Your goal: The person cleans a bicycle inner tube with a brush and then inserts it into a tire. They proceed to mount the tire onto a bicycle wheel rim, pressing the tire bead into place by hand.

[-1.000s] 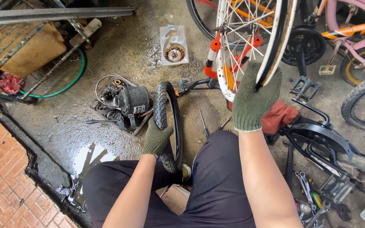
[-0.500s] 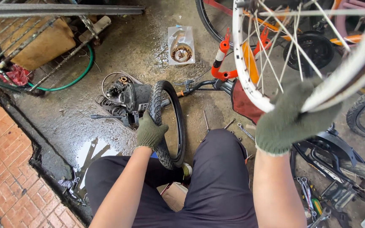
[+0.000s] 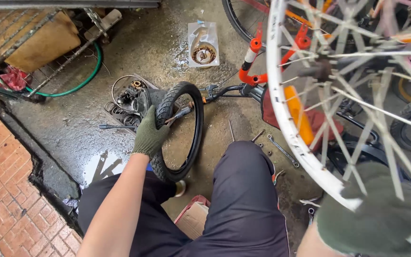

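The left hand [image 3: 149, 134], in a grey-green knit glove, is clenched round the upper left of a black knobbly rubber bicycle tyre [image 3: 192, 138], which stands upright on the wet concrete floor [image 3: 72, 114] between the person's knees in dark trousers [image 3: 243, 204]. The right hand [image 3: 381, 219], gloved the same, is close to the camera at the lower right corner and grasps the rim of a white spoked bicycle wheel [image 3: 291, 123], held raised and tilted so that it fills the right side of the view; the fingers seem to wrap the rim from below, though blur makes that hard to judge.

Just left of the tyre a cluster of dark metal parts and coiled wire [image 3: 129, 97] lies on the floor. Beyond the tyre, an orange and white bicycle fork [image 3: 253, 57] stands beside a black handlebar [image 3: 224, 90]. Further back, a clear plastic packet holding a round part [image 3: 203, 44] lies on the concrete. A silver spanner [image 3: 281, 150] lies on the floor near the right knee. A green hose [image 3: 79, 81] curves under a metal rack at the upper left, and red brick paving [image 3: 1, 190] runs along the left edge.
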